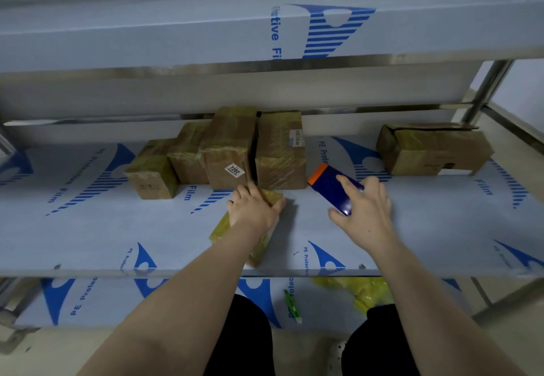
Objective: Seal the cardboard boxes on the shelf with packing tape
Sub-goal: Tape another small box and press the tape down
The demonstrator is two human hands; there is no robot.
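On the film-covered middle shelf, my left hand grips a small cardboard box wrapped in yellowish tape; it lies near the front edge, with my thumb over its right side. My right hand holds a flat blue box with an orange end tilted just above the shelf, my index finger along its top. Behind them stands a row of taped cardboard boxes. A separate box lies at the back right, and its top flap looks slightly raised.
The upper shelf overhangs close above the boxes. A steel post stands at the right. On the lower shelf lie a yellow plastic bag and a green pen-like tool. My knees sit below.
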